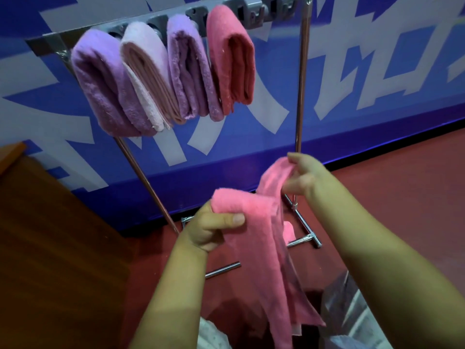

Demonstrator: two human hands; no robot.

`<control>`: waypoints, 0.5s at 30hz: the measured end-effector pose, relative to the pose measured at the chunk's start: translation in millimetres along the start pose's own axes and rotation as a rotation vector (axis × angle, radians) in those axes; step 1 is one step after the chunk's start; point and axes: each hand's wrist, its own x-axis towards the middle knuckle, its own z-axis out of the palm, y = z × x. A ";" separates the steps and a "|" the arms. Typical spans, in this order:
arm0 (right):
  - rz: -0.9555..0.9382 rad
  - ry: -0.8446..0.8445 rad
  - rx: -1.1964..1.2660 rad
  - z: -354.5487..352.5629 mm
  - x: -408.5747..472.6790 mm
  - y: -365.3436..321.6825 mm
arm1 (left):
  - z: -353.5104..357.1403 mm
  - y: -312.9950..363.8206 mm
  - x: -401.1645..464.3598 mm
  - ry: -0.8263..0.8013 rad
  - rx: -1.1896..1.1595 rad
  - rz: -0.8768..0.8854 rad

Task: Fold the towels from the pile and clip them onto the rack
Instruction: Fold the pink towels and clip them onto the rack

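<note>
Both hands hold a pink towel (254,238) in the air in front of the rack (300,79). The left hand (211,227) grips one folded corner, thumb pressed flat over the cloth and fingers curled beneath. The right hand (302,175), higher and farther out, pinches the other end between thumb and fingertips, so the towel sags between the two and its loose length hangs down past the left wrist. Above and beyond the hands, four folded towels hang side by side from the grey clip bar (251,13): a purple towel (100,81) farthest left, then a pale pink towel (146,71), a second purple towel (188,66), and a red towel (231,59) nearest the right-hand post. The clips beyond the red towel hold nothing. The rack's chrome feet (305,239) lie on the red floor (402,185) just behind the hanging cloth, which hides part of them. Left of the left hand stands a brown wooden desk (50,235). Behind the rack runs a blue wall (377,71) with large pale lettering.
</note>
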 end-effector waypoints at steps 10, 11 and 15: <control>-0.121 -0.214 -0.282 -27.1 -15.7 4.3 | 28.5 54.4 28.7 0.112 0.153 0.094; -0.193 -0.231 -0.331 -24.2 -26.3 1.6 | 30.3 55.1 30.9 0.125 0.168 0.084; -0.399 -0.391 -0.629 -9.6 -61.2 -2.3 | 29.7 61.5 37.4 0.187 0.191 0.086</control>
